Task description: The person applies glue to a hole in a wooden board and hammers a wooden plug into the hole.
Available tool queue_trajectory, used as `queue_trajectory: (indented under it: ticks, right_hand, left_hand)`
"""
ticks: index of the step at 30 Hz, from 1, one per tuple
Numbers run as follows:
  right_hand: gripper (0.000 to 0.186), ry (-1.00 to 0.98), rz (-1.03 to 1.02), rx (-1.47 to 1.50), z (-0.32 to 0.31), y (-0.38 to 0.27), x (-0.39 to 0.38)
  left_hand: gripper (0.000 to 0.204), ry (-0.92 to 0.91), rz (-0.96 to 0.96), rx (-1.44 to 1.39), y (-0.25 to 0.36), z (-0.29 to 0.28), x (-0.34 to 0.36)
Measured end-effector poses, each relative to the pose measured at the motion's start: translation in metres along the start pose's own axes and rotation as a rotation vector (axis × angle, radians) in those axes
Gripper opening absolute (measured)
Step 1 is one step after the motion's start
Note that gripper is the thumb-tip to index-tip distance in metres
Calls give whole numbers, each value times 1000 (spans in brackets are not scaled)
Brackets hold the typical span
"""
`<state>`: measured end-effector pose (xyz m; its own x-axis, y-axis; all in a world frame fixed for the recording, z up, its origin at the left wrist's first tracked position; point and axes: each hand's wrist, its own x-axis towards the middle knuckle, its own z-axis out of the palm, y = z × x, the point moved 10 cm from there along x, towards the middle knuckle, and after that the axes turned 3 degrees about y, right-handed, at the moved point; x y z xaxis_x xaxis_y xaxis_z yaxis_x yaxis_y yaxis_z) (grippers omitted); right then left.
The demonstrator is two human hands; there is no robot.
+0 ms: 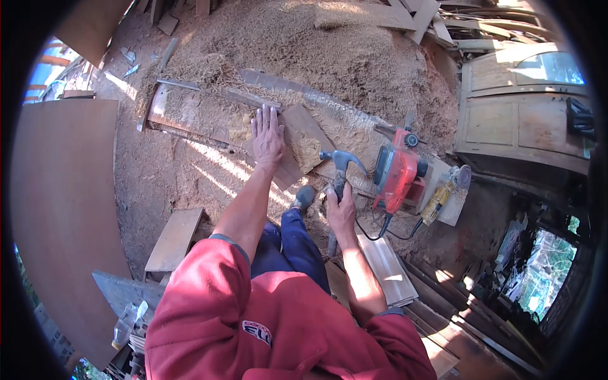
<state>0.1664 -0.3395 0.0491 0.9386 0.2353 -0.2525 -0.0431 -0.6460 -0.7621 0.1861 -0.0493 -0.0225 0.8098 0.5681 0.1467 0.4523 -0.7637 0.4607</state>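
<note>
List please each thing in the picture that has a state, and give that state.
left hand: open, flat on the wooden board
wooden board: lying flat, dusted with sawdust
right hand: closed around the hammer handle
hammer: held upright, head above the board's edge
red electric planer: resting on the bench, cord attached, nobody holding it

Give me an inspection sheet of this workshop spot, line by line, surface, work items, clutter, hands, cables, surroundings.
Surface: workbench buried in sawdust and shavings.
Job's things: wooden board lying flat under the left hand; claw hammer upright in the right hand.
Clutter: red electric planer and a yellow-bodied grinder at the right of the bench; loose plank lower left.
Grippers: left hand flat, fingers spread on the board; right hand closed on the hammer handle.
Cables: black cord runs from the planer.
Surroundings: large brown panel at left; wooden cabinet at right; stacked boards below.
</note>
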Motion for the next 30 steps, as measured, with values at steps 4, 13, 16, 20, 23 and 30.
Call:
queue_trajectory:
  ticks: [4,13,16,20,23,30]
  right_hand:
    - [27,-100,162,109,-33,58,-40]
    - [53,-218,37,-118,-73,82,-83]
    - [56,-251,38,-58,-97,61,-83]
    - [54,-258,-11,-49,-107,47,-75]
    - [58,-278,32,-134,-114,55,-72]
    - [60,-271,93,-72,-119,64,-81]
  left_hand:
    - [78,210,-395,-27,-8,-27,-63]
    - [60,8,-1051,-1160,-26,-4,-109]
    - [51,-175,-794,-1154,50,-58,-72]
    - [46,18,76,-296,144,-151,-33]
    - [46,-79,521,0,195,-152,-53]
    - [46,-164,799,205,147,-110,-111]
